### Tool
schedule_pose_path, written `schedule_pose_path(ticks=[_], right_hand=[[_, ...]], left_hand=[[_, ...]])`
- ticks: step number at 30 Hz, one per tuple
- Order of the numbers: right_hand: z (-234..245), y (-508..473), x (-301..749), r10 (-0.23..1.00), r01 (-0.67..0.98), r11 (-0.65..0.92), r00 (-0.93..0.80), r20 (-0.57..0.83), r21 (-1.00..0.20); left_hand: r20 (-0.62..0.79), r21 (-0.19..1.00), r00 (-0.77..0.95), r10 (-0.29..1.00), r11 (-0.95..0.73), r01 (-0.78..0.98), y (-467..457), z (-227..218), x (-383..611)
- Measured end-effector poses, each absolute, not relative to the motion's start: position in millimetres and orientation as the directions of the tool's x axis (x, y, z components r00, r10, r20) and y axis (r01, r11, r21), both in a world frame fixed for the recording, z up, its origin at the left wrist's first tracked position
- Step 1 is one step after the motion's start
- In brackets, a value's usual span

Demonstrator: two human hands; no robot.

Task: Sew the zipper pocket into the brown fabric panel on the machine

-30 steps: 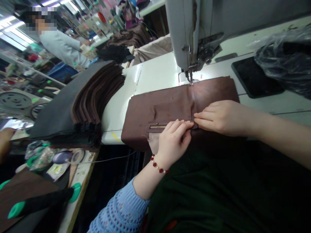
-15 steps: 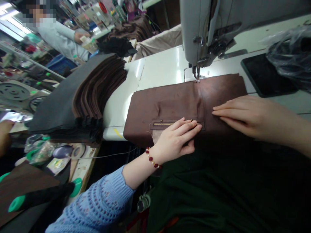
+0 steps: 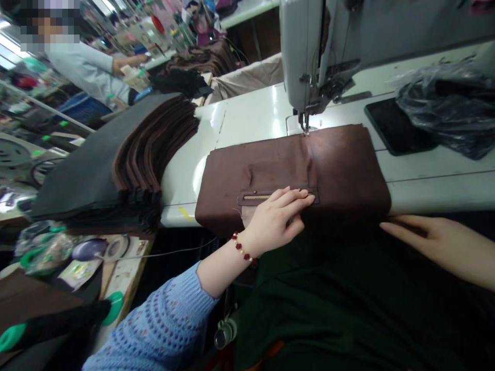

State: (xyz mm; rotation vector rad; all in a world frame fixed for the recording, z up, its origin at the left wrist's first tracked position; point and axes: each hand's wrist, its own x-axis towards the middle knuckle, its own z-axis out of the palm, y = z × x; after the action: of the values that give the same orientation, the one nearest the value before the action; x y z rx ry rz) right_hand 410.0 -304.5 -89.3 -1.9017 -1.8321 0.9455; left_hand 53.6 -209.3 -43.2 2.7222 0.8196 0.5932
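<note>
A dark brown leather panel (image 3: 344,170) lies across the front of the sewing machine bed, its far edge under the presser foot (image 3: 305,129). Its near part droops over the table's front edge. Set in the panel is a brass zipper (image 3: 257,197), with a pale cloth piece below its left part. My left hand (image 3: 276,216) rests flat on the panel, fingers stretched over the zipper's right part. By the panel's near right corner is my right hand (image 3: 429,234), thumb and fingers stretched out with a gap between them. I cannot tell whether its fingertips touch the leather.
To the left stands a thick stack of brown and black panels (image 3: 96,154). A dark phone (image 3: 398,129) and a plastic-wrapped bundle (image 3: 452,108) lie at the right. Tape (image 3: 116,247) and a green-ended roller (image 3: 58,319) are at lower left. A co-worker's sleeve (image 3: 85,67) shows behind.
My right hand has left the top of the panel and moved down and right to its near corner. My left hand stays over the zipper. The view has shifted slightly.
</note>
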Motion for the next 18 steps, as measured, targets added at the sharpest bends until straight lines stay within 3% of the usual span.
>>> schedule_pose_path(ticks=[2,4,6,9,11,15,18], right_hand=[[-103.4,-311.8,400.5,0.963,0.527,-0.175,-0.084,-0.256,-0.832],[-101.2,-315.6,385.3,0.93,0.221,-0.282,-0.175,-0.323,-0.934],[-82.3,-314.2,370.5,0.9,-0.044,-0.349,-0.293,-0.322,-0.936],[-37.8,-299.8,351.6,0.912,-0.291,-0.298,-0.367,-0.181,-0.909],[-10.5,-284.2,338.4,0.909,-0.308,-0.291,-0.385,-0.161,-0.906],[17.4,-258.7,315.2,0.963,-0.329,-0.205,-0.234,-0.131,-0.922],[20.9,-256.1,320.6,0.98,-0.054,-0.012,-0.197,-0.001,-0.998]], left_hand=[[0.3,0.348,0.762,0.574,-0.809,0.473,-208.0,-42.4,53.4],[0.288,0.361,0.766,0.575,-0.806,0.47,-206.6,-40.9,53.6],[0.277,0.373,0.77,0.575,-0.803,0.465,-205.1,-38.9,53.7],[0.253,0.389,0.783,0.569,-0.801,0.456,-202.8,-34.7,53.6],[0.246,0.396,0.789,0.563,-0.801,0.449,-201.6,-31.6,53.7],[0.241,0.381,0.786,0.569,-0.8,0.462,-200.4,-28.5,54.1],[0.244,0.361,0.79,0.562,-0.809,0.464,-200.7,-31.0,53.5]])
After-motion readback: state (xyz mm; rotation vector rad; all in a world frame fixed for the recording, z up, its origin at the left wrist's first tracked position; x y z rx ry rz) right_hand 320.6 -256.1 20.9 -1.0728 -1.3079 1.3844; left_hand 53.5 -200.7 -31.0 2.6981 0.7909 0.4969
